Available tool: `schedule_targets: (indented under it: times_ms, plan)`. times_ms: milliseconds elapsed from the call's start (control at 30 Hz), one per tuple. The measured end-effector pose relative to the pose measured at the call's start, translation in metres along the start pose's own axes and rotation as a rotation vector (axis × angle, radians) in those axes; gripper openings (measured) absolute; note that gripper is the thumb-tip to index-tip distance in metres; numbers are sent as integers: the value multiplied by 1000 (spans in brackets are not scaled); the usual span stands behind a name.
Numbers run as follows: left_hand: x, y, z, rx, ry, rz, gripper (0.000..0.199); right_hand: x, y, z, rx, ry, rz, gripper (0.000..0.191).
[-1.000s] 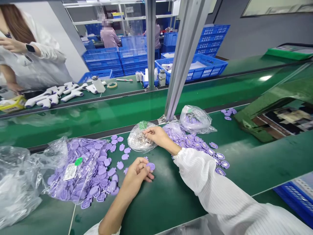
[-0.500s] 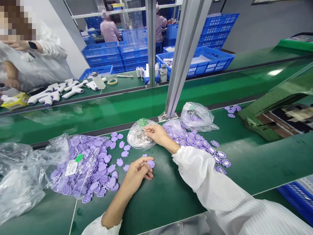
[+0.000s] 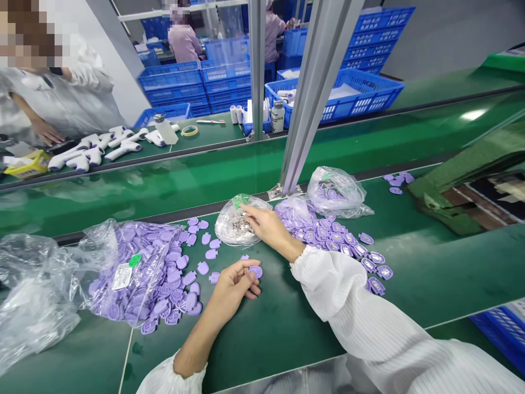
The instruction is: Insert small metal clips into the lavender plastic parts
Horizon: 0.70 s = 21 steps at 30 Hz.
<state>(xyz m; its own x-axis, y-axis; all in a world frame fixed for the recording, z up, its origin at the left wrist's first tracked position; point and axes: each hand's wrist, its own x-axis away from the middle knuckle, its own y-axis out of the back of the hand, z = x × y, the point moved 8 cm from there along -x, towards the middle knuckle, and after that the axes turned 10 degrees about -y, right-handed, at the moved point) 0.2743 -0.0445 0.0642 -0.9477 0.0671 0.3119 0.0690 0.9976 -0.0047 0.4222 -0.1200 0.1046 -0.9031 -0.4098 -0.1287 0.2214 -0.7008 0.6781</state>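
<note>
Between the thumb and fingers of my left hand (image 3: 234, 285) is a small purple plastic cover (image 3: 256, 272), held just above the green bench. My right hand (image 3: 268, 227) reaches over a clear bag (image 3: 223, 225) of small shiny metal parts (image 3: 243, 223). Its fingertips are bent close together at those parts; whether a piece is between them is too small to make out. To the left, a large clear bag (image 3: 123, 295) spills many purple covers (image 3: 174, 295). On the right, beneath my forearm, lies a pile of purple covers with metal pieces in them (image 3: 337, 237).
A metal post (image 3: 305, 104) rises behind the bags. Another clear bag (image 3: 338, 191) of purple covers sits right of it. A green machine (image 3: 447, 191) stands at the far right. Across the divider are white device housings (image 3: 88, 153), blue crates (image 3: 348, 98) and a person in white (image 3: 77, 104).
The view has shifted slightly. My right fingers still work at the metal parts in the bag, and my left hand keeps the purple cover in about the same place.
</note>
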Motion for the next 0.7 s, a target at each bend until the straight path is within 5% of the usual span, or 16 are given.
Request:
schedule_targets:
  times_ms: [200, 700]
  plan:
    - [0, 0, -2, -12, -4, 1, 42, 7, 0, 17, 214, 146, -23, 25]
    - [0, 0, -2, 14, 0, -10, 42, -2, 7, 3, -117, -116, 70, 27]
